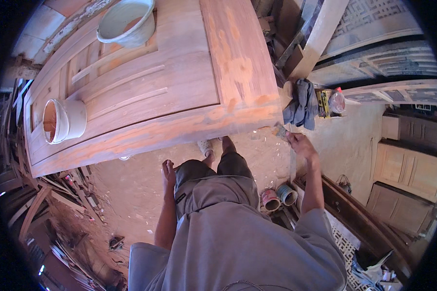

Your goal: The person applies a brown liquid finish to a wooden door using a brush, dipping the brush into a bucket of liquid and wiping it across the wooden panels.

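Observation:
A wooden panelled door (179, 111) lies raised in front of me, with orange filler patches smeared along its frame. My right hand (301, 144) is closed round a small flat tool that looks like a putty knife (279, 131), just off the door's near right corner. Orange-brown residue shows on the tool's end. Beside my left thigh hangs my left hand (168, 171), its fingers loosely extended and nothing visible in them. On the door's left end, a white bucket (74, 119) has orange paste inside. Farther back on it stands a larger pale bucket (126, 36), also stained orange within.
A dark cloth (303, 104) hangs by the door's right corner, beside a small yellow-black box (323, 103). Two open cans (279, 196) stand on the floor to my right, near long dark boards (359, 213). Scrap wood (75, 194) is heaped at left.

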